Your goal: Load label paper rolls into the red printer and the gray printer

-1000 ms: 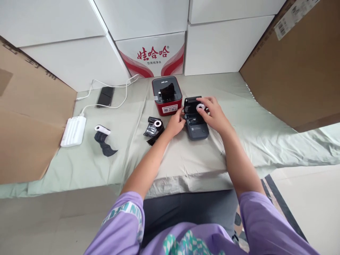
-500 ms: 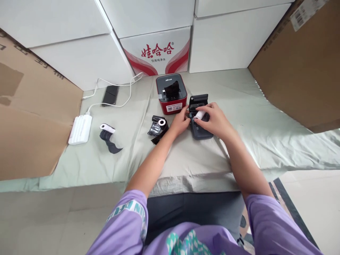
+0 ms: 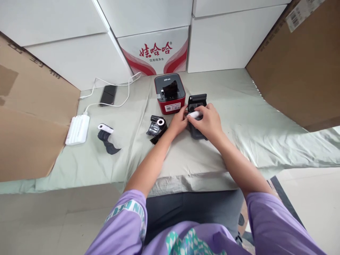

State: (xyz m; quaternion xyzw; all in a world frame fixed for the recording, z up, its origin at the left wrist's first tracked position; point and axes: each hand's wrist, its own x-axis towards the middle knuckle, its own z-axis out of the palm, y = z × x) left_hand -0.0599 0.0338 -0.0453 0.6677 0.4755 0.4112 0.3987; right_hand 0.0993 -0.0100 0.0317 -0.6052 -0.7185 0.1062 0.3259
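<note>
A small dark grey printer point(image 3: 197, 102) lies on the cloth-covered table with its black lid tilted open. My right hand point(image 3: 207, 122) pinches a small white paper roll point(image 3: 193, 114) right over the printer's open bay, and covers most of the printer's body. My left hand point(image 3: 178, 123) is curled against the printer's left side, touching it. A red and grey printer point(image 3: 169, 92) stands just behind and to the left.
A black-wrapped roll with a white core point(image 3: 157, 126) lies left of my left hand; another roll on a black wrapper point(image 3: 105, 134) lies farther left. A white power bank point(image 3: 77, 129), its cable and a black phone point(image 3: 107, 95) sit at the left. Cardboard boxes point(image 3: 155, 49) wall the table.
My right hand turned the white roll from end-on to sideways and brought it down to the printer's open bay. My left hand stayed against the printer's left side.
</note>
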